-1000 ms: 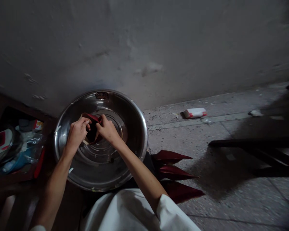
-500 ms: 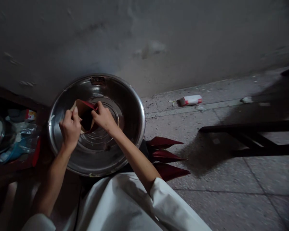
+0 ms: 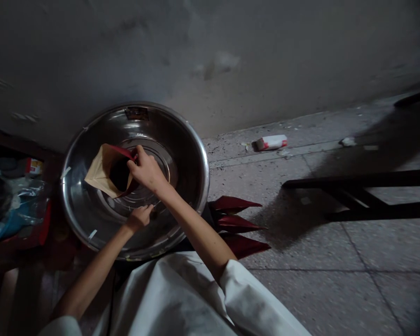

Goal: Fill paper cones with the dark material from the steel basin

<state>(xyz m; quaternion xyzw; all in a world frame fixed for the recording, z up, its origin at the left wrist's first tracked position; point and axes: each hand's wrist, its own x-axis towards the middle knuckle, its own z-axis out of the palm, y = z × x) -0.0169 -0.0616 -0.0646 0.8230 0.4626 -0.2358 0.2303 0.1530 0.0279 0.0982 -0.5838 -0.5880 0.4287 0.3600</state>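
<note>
Within the wide metal basin point(image 3: 193, 144), a paper bag point(image 3: 100, 170) is spread open at its mouth, red outside and tan inside, with a dark interior. My right hand point(image 3: 147, 170) pinches the red edge of the bag on its right side. Lower down, over the near part of the basin, my left hand point(image 3: 140, 218) is apart from the bag. Its fingers are curled closed, and whatever they hold, if anything, is hidden. A thin pale curved line shows in the basin beside my right wrist; its nature is unclear.
Several folded red paper bags point(image 3: 238, 224) stick out beside the basin. A white and red carton point(image 3: 272, 142) lies on the floor by the wall. Dark furniture legs point(image 3: 364, 179) stand at right. At left, a shelf holds plastic-wrapped items point(image 3: 30, 191).
My left hand has let go of the bag's left edge and moved down and right. The tan side of the bag now shows fully. My right hand keeps its hold.
</note>
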